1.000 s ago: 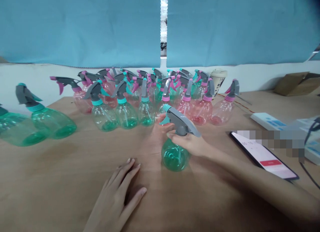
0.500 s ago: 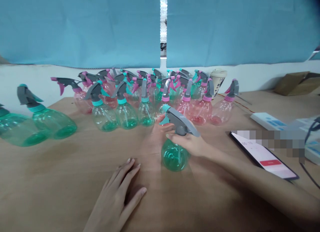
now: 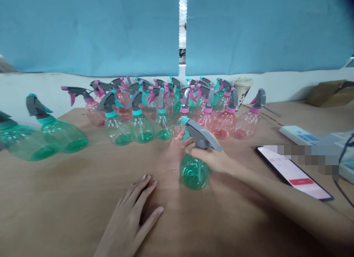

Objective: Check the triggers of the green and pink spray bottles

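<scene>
Right hand (image 3: 211, 158) closed around the neck of a green-tinted spray bottle (image 3: 195, 171), fingers just under the grey trigger head (image 3: 203, 137). A blurred skin-coloured patch (image 3: 173, 153) lies behind the neck; cannot tell whether it belongs to this hand. Left hand (image 3: 129, 216) open, palm down, fingers spread on the desk (image 3: 83, 201), near side, touching no bottle.

Held bottle sits mid-desk, near the row; cannot tell if its base touches the desk. Thin clear plastic, so likely light and stiff, though smooth enough to slip; the neck below the head looks the surest hold, the round body second.

Counts: 2 green bottles (image 3: 65, 139) lie on their sides at left. 3 upright green-tinted bottles (image 3: 141, 128) stand in the front row. Far group of pink-tinted and other bottles (image 3: 224, 125) overlaps too much to count exactly, roughly 20.

Right side: 1 phone (image 3: 293, 172), 1 paper cup (image 3: 242, 93), 1 cardboard box (image 3: 330, 93). Blue curtain (image 3: 88, 32) hangs behind.
</scene>
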{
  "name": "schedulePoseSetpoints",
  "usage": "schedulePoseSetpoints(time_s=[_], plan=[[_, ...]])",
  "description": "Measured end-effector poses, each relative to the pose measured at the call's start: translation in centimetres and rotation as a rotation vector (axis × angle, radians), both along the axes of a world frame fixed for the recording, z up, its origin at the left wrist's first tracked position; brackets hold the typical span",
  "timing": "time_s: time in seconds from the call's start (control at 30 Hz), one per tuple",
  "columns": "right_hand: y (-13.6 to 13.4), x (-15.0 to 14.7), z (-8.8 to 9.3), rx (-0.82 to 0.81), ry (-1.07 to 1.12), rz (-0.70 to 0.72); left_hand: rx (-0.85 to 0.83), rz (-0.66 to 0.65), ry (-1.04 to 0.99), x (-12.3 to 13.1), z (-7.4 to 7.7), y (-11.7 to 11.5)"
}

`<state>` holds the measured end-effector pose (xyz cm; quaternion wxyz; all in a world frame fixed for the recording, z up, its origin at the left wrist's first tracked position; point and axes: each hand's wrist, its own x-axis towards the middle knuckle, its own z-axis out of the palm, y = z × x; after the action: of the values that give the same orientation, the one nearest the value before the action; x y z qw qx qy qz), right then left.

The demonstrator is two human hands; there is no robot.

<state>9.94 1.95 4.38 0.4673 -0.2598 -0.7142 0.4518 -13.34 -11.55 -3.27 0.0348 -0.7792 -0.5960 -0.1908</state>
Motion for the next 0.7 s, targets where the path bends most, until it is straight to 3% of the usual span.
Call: schedulePoseSetpoints(time_s=[0.4, 0.7], plan=[[0.34, 0.27, -0.65, 0.074, 0.06, 0.051, 0.002, 0.002, -0.01, 0.02, 0.02, -0.11], [0.17, 0.3, -0.67, 0.083, -0.037, -0.011, 0.004, -0.002, -0.014, -0.06, 0.08, -0.07]])
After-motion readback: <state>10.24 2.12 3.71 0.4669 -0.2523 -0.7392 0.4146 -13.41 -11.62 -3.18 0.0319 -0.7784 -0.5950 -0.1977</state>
